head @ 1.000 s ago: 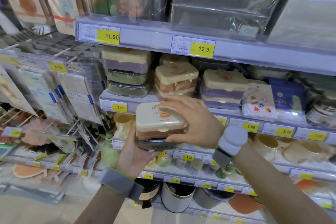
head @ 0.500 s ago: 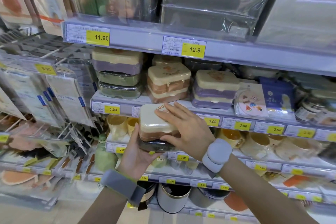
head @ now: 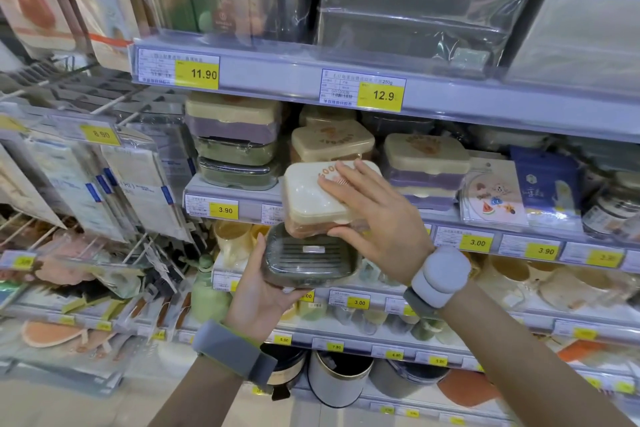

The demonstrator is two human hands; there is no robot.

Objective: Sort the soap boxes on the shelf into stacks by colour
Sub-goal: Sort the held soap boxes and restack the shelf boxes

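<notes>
My right hand point(head: 375, 218) grips an orange soap box with a cream lid point(head: 313, 198), tilted and lifted just off a dark green soap box point(head: 310, 260) that my left hand point(head: 258, 291) holds from below. Both are in front of the soap-box shelf point(head: 239, 199). On that shelf, the left stack point(head: 235, 142) has a purple box on top of two green ones. In the middle stands an orange stack point(head: 332, 144), partly hidden by the box I hold. To its right is a purple stack point(head: 427, 166).
Flat packs with stickers point(head: 491, 191) and a blue pack point(head: 543, 184) stand right of the purple stack. Large wrapped boxes fill the upper shelf point(head: 426, 3). Hanging packets on hooks point(head: 114, 170) are at the left. Cups and bins sit on lower shelves.
My right hand has tipped the orange box up and away from the green box beneath it, so the green lid now shows. Both hands have risen slightly toward the shelf.
</notes>
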